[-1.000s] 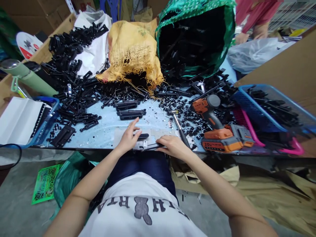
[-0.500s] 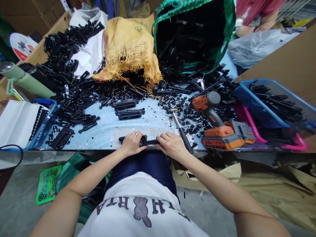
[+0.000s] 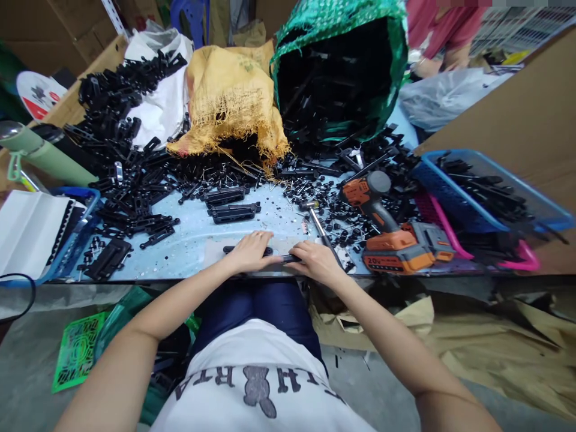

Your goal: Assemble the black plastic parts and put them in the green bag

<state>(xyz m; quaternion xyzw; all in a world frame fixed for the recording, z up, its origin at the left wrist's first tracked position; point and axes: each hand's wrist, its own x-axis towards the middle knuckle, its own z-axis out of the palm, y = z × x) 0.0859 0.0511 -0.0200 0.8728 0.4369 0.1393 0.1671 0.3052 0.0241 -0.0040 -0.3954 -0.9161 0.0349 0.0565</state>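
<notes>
A long black plastic part (image 3: 288, 258) lies low on the pale work mat at the table's front edge, partly hidden under both hands. My left hand (image 3: 250, 252) rests over its left portion, fingers stretched out and thumb apart. Curled round the right end of the same part is my right hand (image 3: 315, 261). Just past the left hand, two black assembled bars (image 3: 234, 212) lie side by side on the blue tabletop (image 3: 189, 246). A hammer (image 3: 321, 228) lies beside my right hand, its handle end hidden behind that hand.
An orange cordless drill (image 3: 391, 240) stands at right, near a blue basket (image 3: 468, 192) of black parts. Loose screws and parts are heaped behind, before a yellow sack (image 3: 234, 96) and a green sack (image 3: 396, 66). Another person's arm (image 3: 456, 57) shows at upper right.
My left hand has straightened its fingers, which were curled over the black part, and shifted slightly right. My right hand stays at the part's right end. The view has shifted a little.
</notes>
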